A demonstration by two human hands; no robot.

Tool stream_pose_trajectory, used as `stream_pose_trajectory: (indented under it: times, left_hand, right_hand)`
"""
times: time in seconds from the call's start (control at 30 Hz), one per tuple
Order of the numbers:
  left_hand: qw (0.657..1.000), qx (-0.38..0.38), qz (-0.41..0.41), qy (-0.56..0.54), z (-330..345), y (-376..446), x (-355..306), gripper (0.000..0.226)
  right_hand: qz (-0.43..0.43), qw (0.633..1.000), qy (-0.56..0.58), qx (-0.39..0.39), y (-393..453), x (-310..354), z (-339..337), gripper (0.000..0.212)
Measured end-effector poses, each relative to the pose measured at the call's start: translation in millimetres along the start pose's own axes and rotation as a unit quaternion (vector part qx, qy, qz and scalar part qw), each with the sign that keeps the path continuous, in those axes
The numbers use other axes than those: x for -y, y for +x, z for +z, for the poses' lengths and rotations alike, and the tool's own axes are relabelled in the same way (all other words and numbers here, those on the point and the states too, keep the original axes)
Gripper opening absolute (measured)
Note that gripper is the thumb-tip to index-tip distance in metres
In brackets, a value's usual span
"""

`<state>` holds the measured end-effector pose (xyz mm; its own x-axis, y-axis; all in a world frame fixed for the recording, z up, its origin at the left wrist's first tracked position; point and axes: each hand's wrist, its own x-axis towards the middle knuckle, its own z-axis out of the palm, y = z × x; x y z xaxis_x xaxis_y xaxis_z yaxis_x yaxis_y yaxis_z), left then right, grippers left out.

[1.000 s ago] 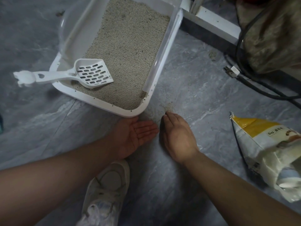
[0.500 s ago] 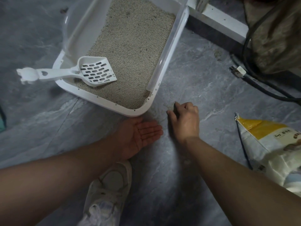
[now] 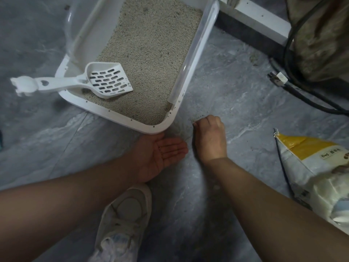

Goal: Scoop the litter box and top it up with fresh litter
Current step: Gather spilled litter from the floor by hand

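Beside the box corner, our curled right hand rakes spilled grains leftward toward our flat, upturned left hand.

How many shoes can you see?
1. A white shoe sits on the gray floor at the bottom, just below the open left hand. A second shoe may be hidden outside the picture.

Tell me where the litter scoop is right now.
In the head view, upper left: the white scoop lies across the near-left corner of the litter box, slotted head on the litter, handle sticking out left over the floor, untouched by both hands.
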<state>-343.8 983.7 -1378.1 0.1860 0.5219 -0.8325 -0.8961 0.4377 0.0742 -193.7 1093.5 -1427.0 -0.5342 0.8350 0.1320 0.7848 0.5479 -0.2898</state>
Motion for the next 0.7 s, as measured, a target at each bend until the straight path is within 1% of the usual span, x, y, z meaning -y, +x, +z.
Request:
stream_pose_trajectory:
  times: [0.1,0.2,0.27,0.3,0.37,0.43,0.5,0.57,0.67,0.7]
  left_hand:
    - [1.0,-0.011,0.006,0.004,-1.3,-0.7,-0.6,0.05]
    - [0.999,-0.013,0.018,-0.023,-2.7,-1.1,1.2,0.049]
    - [0.999,-0.019,0.026,-0.038,-2.2,-1.3,2.5,0.047]
    - [0.999,-0.017,0.025,-0.034,-2.5,-1.0,4.4,0.046]
    - [0.999,-0.018,0.021,-0.019,-0.4,-2.6,8.4,0.044]
    - [1.0,-0.014,0.006,0.0,1.6,-4.2,11.9,0.046]
    - [1.0,-0.005,-0.005,0.005,2.2,-5.3,13.6,0.05]
    - [1.0,0.008,-0.01,0.01,1.8,-6.5,13.4,0.047]
    - [1.0,0.022,-0.013,-0.002,4.9,-8.5,13.0,0.036]
    - [0.999,0.026,-0.012,-0.014,2.7,-6.1,13.7,0.038]
  right_hand:
    - [0.008,1.0,-0.014,0.015,0.4,-3.1,2.7,0.01]
    - [0.023,0.999,0.009,0.034,-9.6,3.7,-7.7,0.021]
    - [0.031,0.998,0.053,0.011,-22.1,23.1,-27.9,0.018]
    - [0.021,0.997,0.08,-0.006,-29.9,38.0,-41.1,0.015]
    - [-0.021,0.991,0.132,-0.028,-45.5,69.4,-64.1,0.017]
    - [-0.03,0.982,0.186,-0.004,-59.0,86.8,-69.9,0.014]
    - [0.021,0.973,0.225,0.038,-67.0,90.8,-64.6,0.007]
    - [0.048,0.971,0.227,0.06,-72.1,89.4,-59.2,0.003]
    - [0.017,0.973,0.223,0.062,-71.7,92.0,-61.5,0.009]
    - [0.007,0.973,0.225,0.054,-70.0,92.0,-65.0,0.009]
